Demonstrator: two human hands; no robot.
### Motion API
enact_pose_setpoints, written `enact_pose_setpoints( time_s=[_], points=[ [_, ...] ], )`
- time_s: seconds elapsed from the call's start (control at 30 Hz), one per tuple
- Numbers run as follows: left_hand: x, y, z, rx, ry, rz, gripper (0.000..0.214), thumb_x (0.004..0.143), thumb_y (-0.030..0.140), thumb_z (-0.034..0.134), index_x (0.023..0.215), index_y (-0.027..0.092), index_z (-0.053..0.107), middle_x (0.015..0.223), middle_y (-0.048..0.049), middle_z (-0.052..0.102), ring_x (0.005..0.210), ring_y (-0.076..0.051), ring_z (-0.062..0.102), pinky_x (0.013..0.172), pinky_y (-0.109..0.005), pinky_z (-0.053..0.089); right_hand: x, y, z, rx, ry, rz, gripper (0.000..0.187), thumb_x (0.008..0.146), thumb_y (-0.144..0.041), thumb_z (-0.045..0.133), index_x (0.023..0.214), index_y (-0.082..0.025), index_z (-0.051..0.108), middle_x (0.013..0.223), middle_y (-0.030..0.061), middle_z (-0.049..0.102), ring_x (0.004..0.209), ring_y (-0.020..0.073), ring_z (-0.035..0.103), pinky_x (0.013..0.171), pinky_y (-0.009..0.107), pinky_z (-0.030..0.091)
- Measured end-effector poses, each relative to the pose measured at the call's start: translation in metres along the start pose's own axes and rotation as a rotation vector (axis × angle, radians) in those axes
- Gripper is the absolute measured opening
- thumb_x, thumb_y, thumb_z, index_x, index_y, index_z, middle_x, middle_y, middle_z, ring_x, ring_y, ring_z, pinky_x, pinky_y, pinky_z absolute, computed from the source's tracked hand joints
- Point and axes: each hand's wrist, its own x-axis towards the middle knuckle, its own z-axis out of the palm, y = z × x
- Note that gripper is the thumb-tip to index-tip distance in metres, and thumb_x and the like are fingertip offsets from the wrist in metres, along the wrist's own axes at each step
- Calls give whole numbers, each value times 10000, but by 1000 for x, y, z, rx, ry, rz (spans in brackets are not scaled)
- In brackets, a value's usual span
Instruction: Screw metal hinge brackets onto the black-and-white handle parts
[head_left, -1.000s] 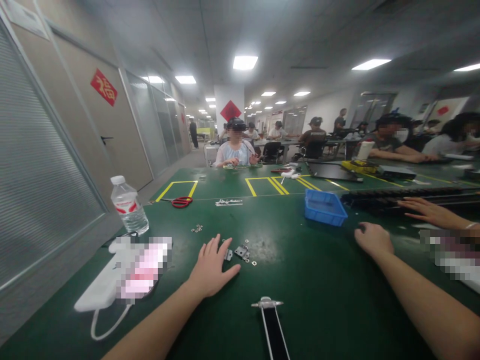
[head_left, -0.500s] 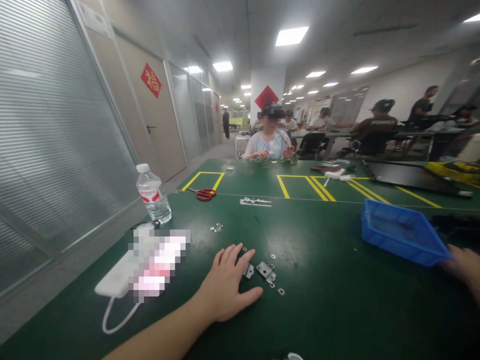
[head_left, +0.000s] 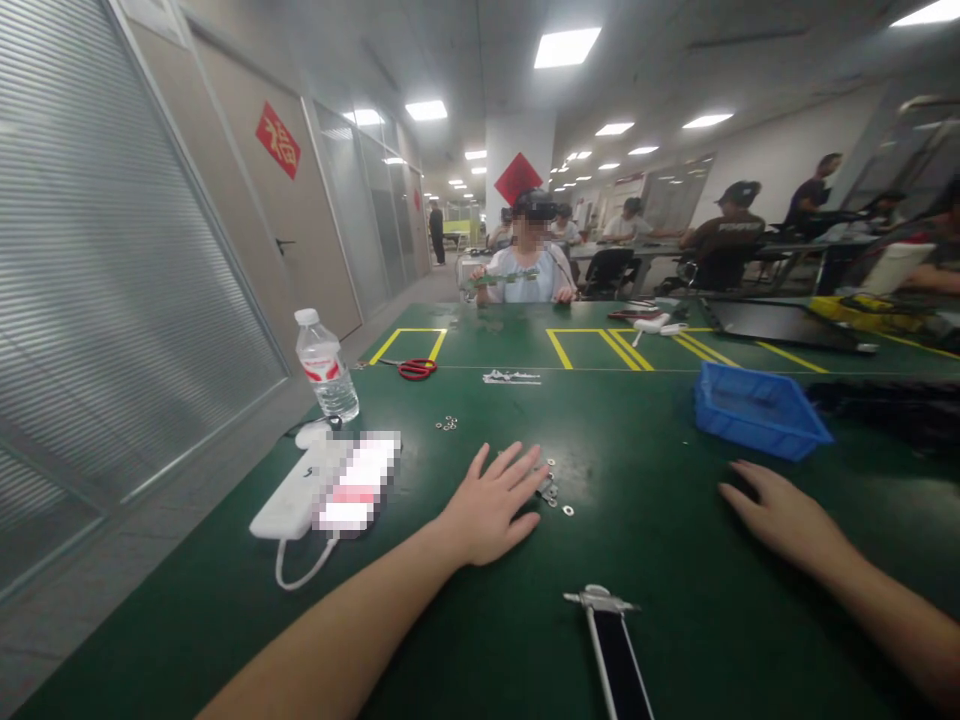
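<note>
My left hand (head_left: 495,508) rests open with spread fingers over small metal parts, covering most of them. Past its fingertips, a bit of metal plate and several washers (head_left: 568,511) show on the green tabletop. My right hand (head_left: 780,508) is low over the table in front of the blue plastic bin (head_left: 761,415), apart from it. Its thumb and fingers are apart, with nothing visible in them. Between my forearms, near the front edge, lies a long object with a silvery frame and a dark strip (head_left: 619,660); its kind is unclear.
On the left stand a water bottle (head_left: 328,368) and a white power bank (head_left: 289,500) cabled to a phone (head_left: 360,490). Farther off are loose washers (head_left: 448,424), red-handled scissors (head_left: 416,369) and white scraps (head_left: 512,378). A person (head_left: 525,265) sits across the table holding a green piece.
My right hand has left the bin's edge and come inward. My left hand has slid over the metal plates. The view has shifted, bringing the silvery object further into sight.
</note>
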Motion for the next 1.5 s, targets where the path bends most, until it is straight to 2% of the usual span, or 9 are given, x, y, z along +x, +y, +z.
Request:
enact_pose_setpoints(
  time_s=[0.07, 0.2, 0.4, 0.57, 0.7, 0.8, 1.03, 1.23, 1.5],
  points=[
    [0, 1, 1, 23, -1, 131, 478, 973, 390, 301, 1436, 274, 336, 1524, -28, 305, 1422, -217, 234, 1166, -534, 39, -21, -54, 2, 74, -63, -101, 427, 802, -357, 458, 1093, -124, 665, 1233, 187, 615, 1169, 308, 563, 1004, 451, 426],
    [-10, 0, 1, 17, -18, 46, 441, 963, 345, 344, 1389, 255, 411, 1479, -42, 393, 1392, -231, 304, 1149, -573, 34, -45, -143, 9, 229, -97, -324, 325, 848, -257, 427, 1009, -192, 701, 1082, 97, 698, 1018, 230, 638, 928, 380, 471],
    [-39, -10, -3, -77, 61, -99, 391, 916, 332, 447, 1288, 232, 513, 1398, -63, 496, 1309, -232, 418, 1113, -462, 281, -56, -204, 26, 246, -195, -382, 225, 811, -228, 538, 904, -195, 740, 834, 65, 701, 743, 183, 618, 701, 294, 471],
    [-58, -19, -9, -147, 169, -234, 254, 865, 299, 522, 1094, 218, 597, 1130, -65, 609, 1091, -223, 546, 948, -381, 436, -59, -207, 34, 285, -235, -376, 185, 757, -217, 593, 858, -189, 746, 729, 37, 625, 652, 150, 550, 638, 268, 435],
    [-62, -25, -9, -159, 200, -368, 450, 847, 301, 540, 1285, 209, 484, 1030, -73, 597, 997, -233, 554, 873, -385, 454, -64, -192, 29, 416, -270, -417, 271, 810, -264, 540, 998, -177, 714, 797, 40, 622, 661, 136, 537, 648, 272, 442],
    [-61, -28, -7, -144, 178, -345, 500, 865, 336, 521, 1353, 258, 446, 1131, -85, 555, 1073, -247, 523, 911, -411, 435, -67, -185, 18, 427, -296, -424, 300, 844, -309, 502, 1030, -168, 689, 839, 50, 629, 689, 143, 543, 661, 287, 445],
    [-60, -26, -9, -146, 202, -306, 262, 864, 315, 543, 1100, 233, 622, 1148, -75, 573, 1098, -242, 522, 945, -410, 424, -76, -194, -7, 369, -424, -390, 371, 806, -467, 562, 991, -161, 663, 666, 2, 570, 604, 133, 504, 593, 275, 394],
    [-59, -20, -12, -148, 214, -321, 229, 826, 203, 578, 1052, 232, 601, 1069, -42, 623, 1068, -227, 552, 979, -427, 392, -84, -202, -5, 389, -419, -461, 336, 828, -443, 538, 969, -163, 661, 651, -7, 545, 586, 123, 487, 573, 259, 376],
    [-57, -22, -12, -196, 382, -260, 217, 838, 90, 480, 916, 198, 651, 963, -48, 600, 922, -182, 588, 846, -328, 471, -85, -205, -6, 401, -367, -504, 301, 842, -392, 518, 948, -161, 679, 675, 15, 572, 594, 126, 478, 568, 260, 378]
  ],
)
